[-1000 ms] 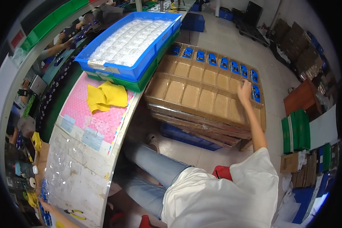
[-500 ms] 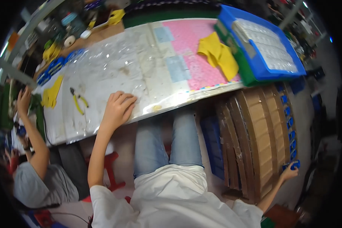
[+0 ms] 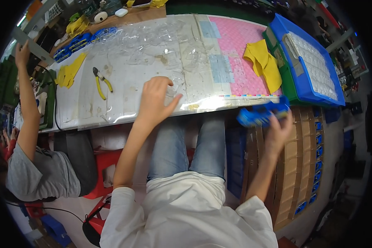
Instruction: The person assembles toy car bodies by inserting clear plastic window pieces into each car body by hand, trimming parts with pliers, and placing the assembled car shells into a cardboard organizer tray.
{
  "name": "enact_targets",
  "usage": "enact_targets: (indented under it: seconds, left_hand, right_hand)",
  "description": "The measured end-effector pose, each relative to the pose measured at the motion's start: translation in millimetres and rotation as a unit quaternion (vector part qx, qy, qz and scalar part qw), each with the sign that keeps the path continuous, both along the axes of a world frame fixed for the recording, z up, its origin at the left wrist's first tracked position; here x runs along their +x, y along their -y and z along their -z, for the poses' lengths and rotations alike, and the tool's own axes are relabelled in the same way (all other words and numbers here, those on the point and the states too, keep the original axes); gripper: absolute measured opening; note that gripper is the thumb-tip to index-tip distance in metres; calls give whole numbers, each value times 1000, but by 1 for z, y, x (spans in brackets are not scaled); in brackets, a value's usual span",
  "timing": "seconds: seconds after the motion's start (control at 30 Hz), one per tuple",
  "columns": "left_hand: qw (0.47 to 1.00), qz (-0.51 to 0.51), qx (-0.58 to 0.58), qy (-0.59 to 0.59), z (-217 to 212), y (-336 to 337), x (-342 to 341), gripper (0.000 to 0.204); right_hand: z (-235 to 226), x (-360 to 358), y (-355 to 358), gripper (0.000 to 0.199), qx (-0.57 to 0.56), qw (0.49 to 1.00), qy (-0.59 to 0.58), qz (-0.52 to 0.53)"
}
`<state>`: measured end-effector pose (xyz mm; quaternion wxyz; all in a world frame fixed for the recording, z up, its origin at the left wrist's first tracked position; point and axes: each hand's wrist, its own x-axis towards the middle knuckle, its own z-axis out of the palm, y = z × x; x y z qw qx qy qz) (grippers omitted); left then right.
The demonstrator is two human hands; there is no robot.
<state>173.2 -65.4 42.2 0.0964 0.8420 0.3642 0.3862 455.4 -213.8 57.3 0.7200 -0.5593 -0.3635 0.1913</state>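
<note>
My left hand point(image 3: 154, 98) is over the table near its front edge, fingers curled and thumb out, around a clear plastic piece point(image 3: 172, 92). My right hand point(image 3: 279, 128) grips a blue plastic part point(image 3: 262, 114) with yellowish markings, slightly blurred, just off the table's front edge at the right. More clear plastic pieces point(image 3: 153, 39) lie spread over the back of the table. A pair of yellow-handled pliers point(image 3: 99, 82) rests to the left of my left hand, beside a yellow cloth point(image 3: 70, 71).
A blue crate point(image 3: 291, 53) of clear pieces stands at the table's right end, beside another yellow cloth point(image 3: 263, 64). Brown partitioned trays point(image 3: 291, 182) with blue parts are below right. Several blue parts point(image 3: 80, 42) lie at back left. A co-worker point(image 3: 41, 173) sits at left.
My right hand has come up from the trays to the table edge with the blue part. My left hand has gone from lying flat to curling around a clear piece. The co-worker's arm has risen.
</note>
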Motion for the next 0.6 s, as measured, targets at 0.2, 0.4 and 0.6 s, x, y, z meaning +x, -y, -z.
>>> enact_targets:
  seconds: [0.2, 0.4, 0.6]
  left_hand:
    - [992, 55, -1, -110, 18, 31, -11, 47]
    - [990, -46, 107, -82, 41, 67, -30, 24]
    - [989, -48, 131, 42, 14, 80, 9, 24]
  right_hand:
    - [48, -84, -74, 66, 82, 992, 70, -73]
    - [80, -116, -61, 68, 59, 978, 187, -71]
    - [81, -128, -55, 83, 22, 965, 251, -74]
